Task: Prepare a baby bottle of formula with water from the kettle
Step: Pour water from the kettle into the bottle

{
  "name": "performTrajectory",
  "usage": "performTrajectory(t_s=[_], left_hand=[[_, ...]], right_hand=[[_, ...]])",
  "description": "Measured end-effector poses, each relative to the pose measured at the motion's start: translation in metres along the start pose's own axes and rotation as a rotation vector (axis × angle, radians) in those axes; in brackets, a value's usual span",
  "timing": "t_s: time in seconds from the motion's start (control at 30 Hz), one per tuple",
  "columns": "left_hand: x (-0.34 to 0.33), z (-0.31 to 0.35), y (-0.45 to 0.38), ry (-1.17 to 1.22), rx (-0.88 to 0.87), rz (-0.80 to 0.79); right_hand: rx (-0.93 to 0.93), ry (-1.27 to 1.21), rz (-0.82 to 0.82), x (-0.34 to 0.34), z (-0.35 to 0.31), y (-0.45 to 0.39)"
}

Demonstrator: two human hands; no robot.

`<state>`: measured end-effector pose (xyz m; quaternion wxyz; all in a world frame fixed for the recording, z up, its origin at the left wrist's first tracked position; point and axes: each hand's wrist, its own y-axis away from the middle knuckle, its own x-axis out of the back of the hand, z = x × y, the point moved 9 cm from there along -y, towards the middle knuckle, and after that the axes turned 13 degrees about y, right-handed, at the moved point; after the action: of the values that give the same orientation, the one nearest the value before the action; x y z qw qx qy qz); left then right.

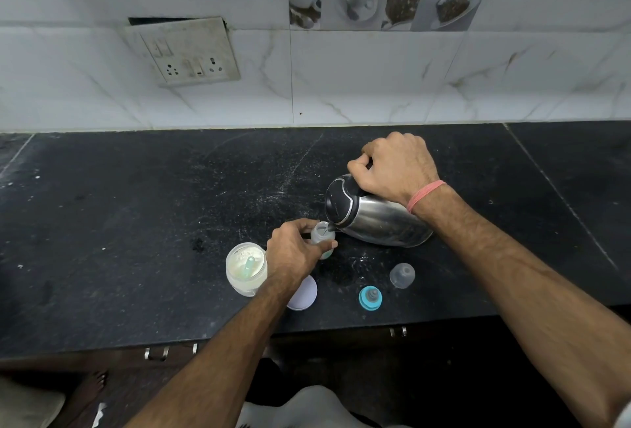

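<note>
Dark stone counter point(136, 223) under me, my left hand point(293, 253) clamps the baby bottle point(322, 234) upright while my right hand point(396, 164), clenched on the handle, tips the steel kettle point(379, 219) into it: filling, I judge; next, level off, then scoop formula.
</note>
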<state>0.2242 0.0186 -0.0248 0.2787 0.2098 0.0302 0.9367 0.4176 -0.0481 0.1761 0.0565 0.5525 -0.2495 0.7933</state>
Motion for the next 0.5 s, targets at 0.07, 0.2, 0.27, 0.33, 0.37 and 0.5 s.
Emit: performTrajectory(t_s=[0.07, 0.2, 0.27, 0.33, 0.37, 0.5], left_hand=[[0.0001, -0.0002, 0.0001, 0.003, 0.003, -0.002], [0.0001, 0.001, 0.0005, 0.008, -0.002, -0.003], [0.0002, 0.0011, 0.0006, 0.013, -0.005, -0.002], [-0.0001, 0.0013, 0.0007, 0.01, -0.007, -0.005], [-0.0002, 0.0014, 0.0007, 0.009, -0.007, -0.006], [0.0009, 0.0033, 0.0016, 0.001, -0.011, -0.005]], right_hand=[[0.005, 0.001, 0.004, 0.0004, -0.0004, -0.0002], [0.017, 0.007, 0.006, 0.0018, -0.0022, -0.0001], [0.019, 0.014, 0.006, 0.0019, -0.0027, -0.0002], [0.022, 0.016, 0.004, 0.0016, -0.0028, -0.0004], [0.022, 0.014, 0.003, 0.0015, -0.0028, -0.0005], [0.019, 0.004, -0.003, 0.0009, -0.0025, -0.0017]])
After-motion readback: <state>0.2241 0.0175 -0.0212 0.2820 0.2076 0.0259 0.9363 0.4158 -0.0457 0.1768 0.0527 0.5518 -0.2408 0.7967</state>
